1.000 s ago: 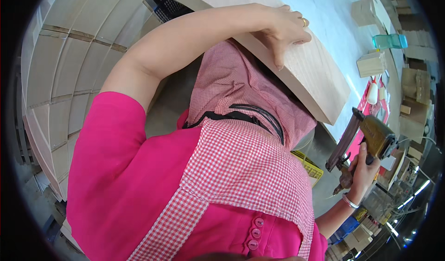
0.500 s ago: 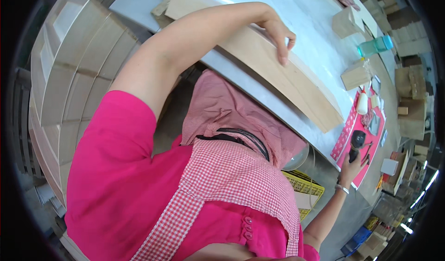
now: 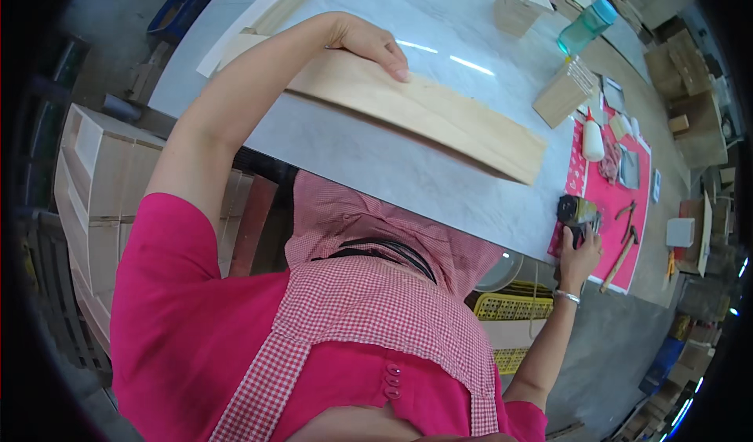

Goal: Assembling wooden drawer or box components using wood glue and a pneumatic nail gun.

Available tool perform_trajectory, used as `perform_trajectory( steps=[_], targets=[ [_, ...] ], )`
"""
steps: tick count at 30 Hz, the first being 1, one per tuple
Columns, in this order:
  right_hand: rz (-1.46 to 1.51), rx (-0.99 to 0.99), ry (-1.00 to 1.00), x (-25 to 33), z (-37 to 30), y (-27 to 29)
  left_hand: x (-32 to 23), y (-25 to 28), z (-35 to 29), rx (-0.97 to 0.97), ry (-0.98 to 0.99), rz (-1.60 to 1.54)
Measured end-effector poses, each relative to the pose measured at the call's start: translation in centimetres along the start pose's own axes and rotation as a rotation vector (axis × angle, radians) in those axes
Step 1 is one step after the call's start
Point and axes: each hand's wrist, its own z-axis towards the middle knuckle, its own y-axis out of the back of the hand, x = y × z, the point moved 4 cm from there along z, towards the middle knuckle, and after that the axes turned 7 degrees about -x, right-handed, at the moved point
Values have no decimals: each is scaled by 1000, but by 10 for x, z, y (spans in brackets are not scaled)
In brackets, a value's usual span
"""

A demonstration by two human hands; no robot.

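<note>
A long, pale wooden board (image 3: 455,120) lies along the near part of the white marbled tabletop (image 3: 337,145), running from far left to near right. Bent over the board's far edge, my left hand (image 3: 372,46) holds it near the middle; some of its fingers are hidden. At the table's right corner my right hand (image 3: 579,261) is closed round the handle of a black hand tool (image 3: 574,211) with a round head and a yellowish part. Its exact kind is not clear. The tool is over a pink mat (image 3: 609,242), apart from the board.
Beside the tool lie a wooden-handled hammer (image 3: 620,263) and a white glue bottle (image 3: 592,138) with a red tip. Wooden blocks (image 3: 563,97) and a teal bottle (image 3: 587,26) stand farther back. Yellow crates (image 3: 514,307) sit below the table; wooden frames (image 3: 118,175) stack at left.
The view has shifted, so the table shows lower and farther left. My right hand has turned the black tool, showing its yellowish part. My left hand remains on the board.
</note>
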Motion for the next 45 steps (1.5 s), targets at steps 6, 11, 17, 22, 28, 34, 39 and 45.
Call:
perform_trajectory(
  steps=[6,11,17,22,28,34,39,45],
  targets=[
    [681,11,322,99,19,14,-6,25,4,-319,59,426],
    [900,-70,406,177,29,-14,-22,6,-11,-725,54,406],
    [906,5,471,176,79,-24,10,-13,-36,-1370,-146,603],
    [651,374,385,182,129,-30,25,-33,-59,-1400,-276,567],
    [685,710,310,167,111,-60,46,-65,-31,-1181,-304,503],
    [615,856,153,181,76,-42,69,-96,-30,-1215,-287,440],
    [153,780,492,185,79,-34,73,-118,-51,-1605,-312,358],
    [449,591,657,207,72,-23,95,-102,-68,-1859,-190,201]
  ],
)
